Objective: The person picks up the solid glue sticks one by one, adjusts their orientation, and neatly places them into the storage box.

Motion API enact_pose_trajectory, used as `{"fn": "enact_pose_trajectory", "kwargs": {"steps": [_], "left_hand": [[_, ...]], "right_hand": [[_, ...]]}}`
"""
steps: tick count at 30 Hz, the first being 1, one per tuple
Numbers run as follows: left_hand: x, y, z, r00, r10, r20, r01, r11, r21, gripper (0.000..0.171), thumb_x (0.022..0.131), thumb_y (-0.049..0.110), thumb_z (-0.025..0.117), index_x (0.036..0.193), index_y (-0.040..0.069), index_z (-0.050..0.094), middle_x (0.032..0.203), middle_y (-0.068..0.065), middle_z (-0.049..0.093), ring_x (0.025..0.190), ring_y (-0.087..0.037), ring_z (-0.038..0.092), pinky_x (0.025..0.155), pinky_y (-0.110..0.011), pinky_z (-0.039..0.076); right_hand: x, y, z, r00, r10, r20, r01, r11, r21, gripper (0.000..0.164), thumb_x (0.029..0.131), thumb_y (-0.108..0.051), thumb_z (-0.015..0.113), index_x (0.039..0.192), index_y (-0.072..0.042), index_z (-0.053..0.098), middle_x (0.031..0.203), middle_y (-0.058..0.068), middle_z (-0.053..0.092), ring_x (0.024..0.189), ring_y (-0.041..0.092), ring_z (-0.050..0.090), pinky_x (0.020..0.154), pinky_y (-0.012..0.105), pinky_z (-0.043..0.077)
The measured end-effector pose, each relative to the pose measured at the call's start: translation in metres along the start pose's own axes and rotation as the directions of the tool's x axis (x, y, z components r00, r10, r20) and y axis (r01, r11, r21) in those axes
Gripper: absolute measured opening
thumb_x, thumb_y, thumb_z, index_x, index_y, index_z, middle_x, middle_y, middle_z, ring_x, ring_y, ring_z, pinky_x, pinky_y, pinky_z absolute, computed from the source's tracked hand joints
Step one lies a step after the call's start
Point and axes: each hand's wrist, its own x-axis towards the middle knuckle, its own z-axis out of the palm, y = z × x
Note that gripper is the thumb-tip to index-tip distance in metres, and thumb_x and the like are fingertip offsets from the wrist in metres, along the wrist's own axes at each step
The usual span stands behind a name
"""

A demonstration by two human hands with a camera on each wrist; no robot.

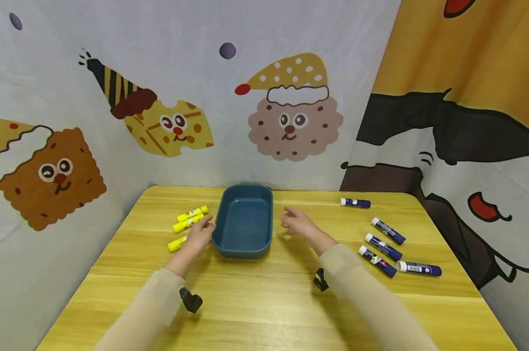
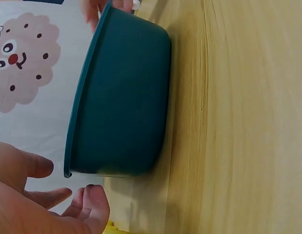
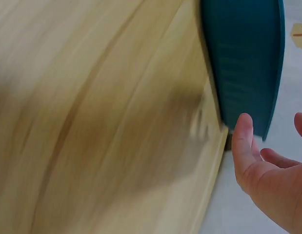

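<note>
A dark blue rectangular plastic bin (image 1: 245,251) stands on the wooden table near its back edge, with nothing inside. My left hand (image 1: 200,235) is at the bin's left side, fingers loosely spread; in the left wrist view, a small gap shows between its fingertips (image 2: 96,195) and the bin (image 2: 121,92). Off the bin's right side, my right hand (image 1: 301,225) hovers with relaxed fingers and holds nothing. Three yellow glue sticks (image 1: 188,223) lie left of the bin, one partly hidden behind my left hand.
Several dark blue glue sticks with white caps, one of them (image 1: 382,247) amid the group, lie on the right of the table (image 1: 255,312). A cartoon-printed curtain (image 1: 229,161) hangs right behind the table. Small black devices (image 1: 190,300) sit at both wrists.
</note>
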Motion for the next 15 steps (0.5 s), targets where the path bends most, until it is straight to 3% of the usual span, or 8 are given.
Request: {"fn": "enact_pose_trajectory", "kwargs": {"steps": [3,6,10,15], "left_hand": [[-0.002,0.0,0.0,0.999,-0.041,0.017,0.042,0.997,-0.072,0.049,0.099,0.013,0.041,0.144,0.0,0.033,0.137,-0.026,0.042,0.106,-0.032,0.052,0.087,-0.043,0.051],[-0.005,0.002,0.001,0.998,-0.065,0.019,0.066,0.992,-0.108,0.049,0.097,0.009,0.041,0.144,0.0,0.034,0.138,-0.025,0.042,0.104,-0.029,0.051,0.081,-0.037,0.051],[-0.009,0.004,0.004,0.998,-0.061,0.003,0.061,0.987,-0.15,0.05,0.092,0.002,0.043,0.142,-0.002,0.037,0.132,-0.024,0.044,0.103,-0.028,0.051,0.071,-0.027,0.049],[-0.01,0.005,0.005,0.999,-0.048,-0.004,0.047,0.987,-0.155,0.052,0.088,-0.005,0.042,0.141,-0.004,0.039,0.128,-0.023,0.045,0.1,-0.028,0.052,0.068,-0.024,0.048]], "right_hand": [[0.007,-0.001,0.011,1.0,0.007,0.002,-0.008,0.997,0.074,0.055,0.098,-0.013,0.047,0.146,0.002,0.025,0.128,0.022,0.045,0.092,0.025,0.056,0.082,0.041,0.052],[0.014,-0.002,0.019,1.0,0.018,-0.01,-0.016,0.99,0.138,0.053,0.097,-0.007,0.048,0.145,0.005,0.027,0.116,0.018,0.047,0.077,0.016,0.05,0.072,0.037,0.051],[0.018,-0.004,0.028,0.998,0.033,-0.052,-0.024,0.984,0.177,0.051,0.096,-0.003,0.049,0.143,0.003,0.033,0.107,0.013,0.048,0.073,0.016,0.049,0.073,0.038,0.05],[0.019,-0.01,0.035,0.993,0.049,-0.104,-0.027,0.98,0.199,0.048,0.094,0.002,0.049,0.141,0.002,0.038,0.101,0.011,0.046,0.067,0.015,0.046,0.068,0.035,0.048]]}}
